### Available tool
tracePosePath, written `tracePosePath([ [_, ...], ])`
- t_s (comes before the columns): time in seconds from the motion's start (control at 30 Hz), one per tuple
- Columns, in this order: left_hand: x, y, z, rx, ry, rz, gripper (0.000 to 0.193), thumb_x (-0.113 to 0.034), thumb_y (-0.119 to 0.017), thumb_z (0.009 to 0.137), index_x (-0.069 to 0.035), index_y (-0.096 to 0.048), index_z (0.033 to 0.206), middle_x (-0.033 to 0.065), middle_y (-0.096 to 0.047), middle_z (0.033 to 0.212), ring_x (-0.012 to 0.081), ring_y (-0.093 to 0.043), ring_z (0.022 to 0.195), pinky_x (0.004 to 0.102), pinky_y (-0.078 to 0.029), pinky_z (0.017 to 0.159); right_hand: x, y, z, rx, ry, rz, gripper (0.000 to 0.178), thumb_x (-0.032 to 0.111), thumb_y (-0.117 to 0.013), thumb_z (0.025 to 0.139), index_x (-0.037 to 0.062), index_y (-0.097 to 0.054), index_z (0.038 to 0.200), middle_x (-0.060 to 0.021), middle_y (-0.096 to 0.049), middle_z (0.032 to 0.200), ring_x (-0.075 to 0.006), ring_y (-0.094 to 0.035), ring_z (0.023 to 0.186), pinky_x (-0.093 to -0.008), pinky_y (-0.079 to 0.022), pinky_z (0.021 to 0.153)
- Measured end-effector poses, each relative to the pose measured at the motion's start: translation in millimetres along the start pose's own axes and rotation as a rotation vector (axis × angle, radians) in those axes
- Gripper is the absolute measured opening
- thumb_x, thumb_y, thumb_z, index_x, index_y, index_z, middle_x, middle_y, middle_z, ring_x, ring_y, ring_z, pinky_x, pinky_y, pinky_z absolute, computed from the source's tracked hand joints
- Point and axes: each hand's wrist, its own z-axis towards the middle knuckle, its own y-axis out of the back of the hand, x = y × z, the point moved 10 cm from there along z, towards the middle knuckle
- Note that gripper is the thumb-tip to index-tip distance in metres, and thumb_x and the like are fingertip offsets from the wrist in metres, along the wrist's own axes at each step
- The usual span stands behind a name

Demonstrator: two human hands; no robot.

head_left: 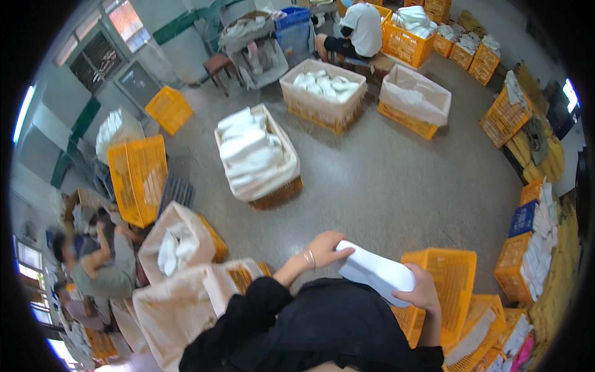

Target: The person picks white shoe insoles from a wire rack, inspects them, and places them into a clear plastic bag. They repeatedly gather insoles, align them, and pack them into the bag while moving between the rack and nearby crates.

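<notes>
So the person's got some white pads [372, 268] stretched between both hands, left hand [325, 250] pinching one end, right hand [423, 290] clasping the other. There's a yellow crate [457, 273] right beside the grip, and a lined bin [162, 307] off to its left. Farther ahead and left sits a heaped tub [290, 166]. Way past the grip, a co-worker [365, 31] is seated.

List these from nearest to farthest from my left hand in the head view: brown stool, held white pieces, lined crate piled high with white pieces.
Nearest to your left hand first:
1. Held white pieces: in its grasp, extending to its right.
2. Piled crate: on the floor, ahead and left.
3. Brown stool: beyond the crate, farther left.
</notes>
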Motion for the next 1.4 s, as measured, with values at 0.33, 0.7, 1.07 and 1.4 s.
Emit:
tracePosePath([
  [0.33,270,203,52,-0.667,0.601,-0.581,0.039,-0.027,-0.051,0.096,-0.001,-0.051,0.125,0.0127,-0.059,0.11,0.022,-0.055,0.104,0.0336,-0.046,0.086,131,3,454,0.463,0.562,-0.092,0.07,0.04,-0.075,0.065,0.0006,-0.055,0.119,-0.0191,-0.062,0.107,-0.033,-0.061,0.098,-0.0392,-0.049,0.083],
  [0.7,435,454,245,-1.16,0.691,-0.633,0.031,-0.023,-0.045,0.1,0.003,-0.061,0.104,0.0062,-0.061,0.088,0.013,-0.054,0.083,0.0264,-0.044,0.079,200,20,793,0.695,0.296,0.014,0.074,0.043,-0.078,0.063,-0.0022,-0.056,0.116,-0.0193,-0.061,0.105,-0.0276,-0.06,0.097,-0.0351,-0.047,0.086],
  [1.07,563,493,317,-1.097,1.148,-0.584,0.023,-0.02,-0.063,0.091,0.003,-0.063,0.094,0.0071,-0.065,0.085,0.0118,-0.058,0.076,0.0266,-0.047,0.073,253,11,1325,0.107,0.265,0.247,0.067,0.024,-0.08,0.059,-0.0089,-0.051,0.11,-0.0199,-0.062,0.1,-0.0301,-0.062,0.094,-0.038,-0.049,0.083],
  [1.4,566,514,413,-0.834,1.367,-0.668,0.031,-0.02,-0.066,0.087,-0.001,-0.059,0.11,0.0104,-0.067,0.094,0.0206,-0.065,0.086,0.032,-0.051,0.076,315,-74,1549,0.089,0.092,0.08,0.059,0.028,-0.076,0.058,-0.009,-0.058,0.101,-0.0241,-0.065,0.097,-0.0362,-0.065,0.092,-0.0415,-0.049,0.081],
])
